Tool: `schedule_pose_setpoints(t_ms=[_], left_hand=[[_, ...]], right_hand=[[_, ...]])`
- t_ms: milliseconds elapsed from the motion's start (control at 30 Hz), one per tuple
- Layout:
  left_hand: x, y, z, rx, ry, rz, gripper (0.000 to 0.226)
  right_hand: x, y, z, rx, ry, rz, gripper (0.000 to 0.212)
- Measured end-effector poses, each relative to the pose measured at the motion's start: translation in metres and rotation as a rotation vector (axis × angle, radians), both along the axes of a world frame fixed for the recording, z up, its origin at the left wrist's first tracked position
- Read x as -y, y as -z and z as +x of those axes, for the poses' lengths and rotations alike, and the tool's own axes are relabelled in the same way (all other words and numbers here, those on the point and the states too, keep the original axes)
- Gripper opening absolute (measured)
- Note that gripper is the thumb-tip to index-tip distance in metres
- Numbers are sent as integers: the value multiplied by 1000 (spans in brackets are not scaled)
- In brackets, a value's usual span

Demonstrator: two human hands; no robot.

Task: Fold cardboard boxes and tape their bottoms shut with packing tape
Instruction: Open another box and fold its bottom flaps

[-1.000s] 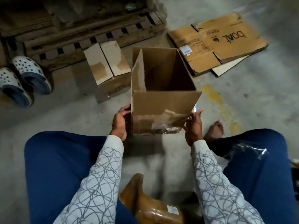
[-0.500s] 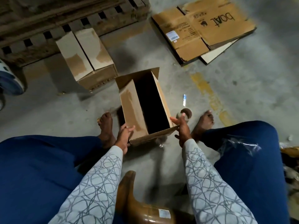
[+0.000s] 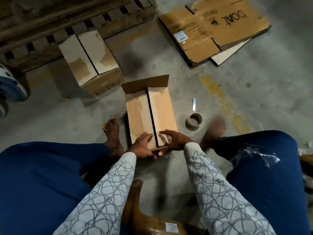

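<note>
1. the box (image 3: 163, 107) is sitting on the floor (image 3: 254, 99) in the middle of the frame, between the person's bare feet. the face turned up is probably its bottom.
2. its two long flaps (image 3: 138, 114) are lying folded down, with a dark gap (image 3: 152, 116) running between them. the short far flap (image 3: 146, 83) is standing up at the upper end, not tucked under.
3. the left hand (image 3: 142, 145) is pressing flat on the left flap at the near end, fingers straight and gripping nothing. the right hand (image 3: 174, 139) is doing the same on the right flap, fingers stretching toward the gap. where the thumbs are sitting at the near edge is unclear.
4. judging from this, the folding step is nearing its end. the flaps are being held shut, and no fresh tape is showing on the seam yet.
5. the tape (image 3: 194, 120) is lying on the floor just right of the box, near the right hand and untouched.
6. the next move is likely calling for the far flap to be dealt with and the gap closed. then one hand would hold the flaps down while the other reaches right for the tape.
7. a second box (image 3: 89, 60) is sitting at the upper left with its flaps folded, and flat cardboard (image 3: 215, 28) is waiting at the upper right.
</note>
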State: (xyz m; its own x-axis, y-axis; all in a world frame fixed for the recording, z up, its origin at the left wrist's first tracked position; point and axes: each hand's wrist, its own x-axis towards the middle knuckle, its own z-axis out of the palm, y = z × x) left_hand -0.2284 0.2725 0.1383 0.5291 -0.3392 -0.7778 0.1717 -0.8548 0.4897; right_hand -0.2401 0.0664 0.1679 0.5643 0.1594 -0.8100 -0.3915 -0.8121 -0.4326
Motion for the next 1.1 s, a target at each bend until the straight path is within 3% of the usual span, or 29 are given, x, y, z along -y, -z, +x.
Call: schedule_pose_setpoints(t_ms=[67,167,300,400,500,600,667,733,833,933,1100], left_hand=[[2,-2,5,42,-31,9,105],[5,-13,15,132,-132,-13,106],[2,-6,31,224,-204,95,80],[-3,8,37,211,-243,127,75],[-2,14,41,188,-400,32,68],[13,12,55,381,-165,126,38],[26,8,63,404,48,134,31],[33,6,66,366,220,189,32],[30,7,58,352,358,364,34],[19,3,41,513,275,481,34],[-5,-18,23,634,63,638,61]], right_hand=[[0,6,4,67,-63,-93,93],[-4,9,14,188,-73,-193,64],[-7,16,28,326,-61,-320,83],[-9,29,32,392,-61,-336,74],[-14,34,30,378,-66,-341,74],[-18,27,39,308,22,-374,75],[-20,22,48,226,37,-412,63],[-30,17,52,123,-111,-438,42],[-49,17,38,32,-297,-327,46],[-52,26,20,115,-384,-303,50],[-58,42,-8,342,-587,-417,59]])
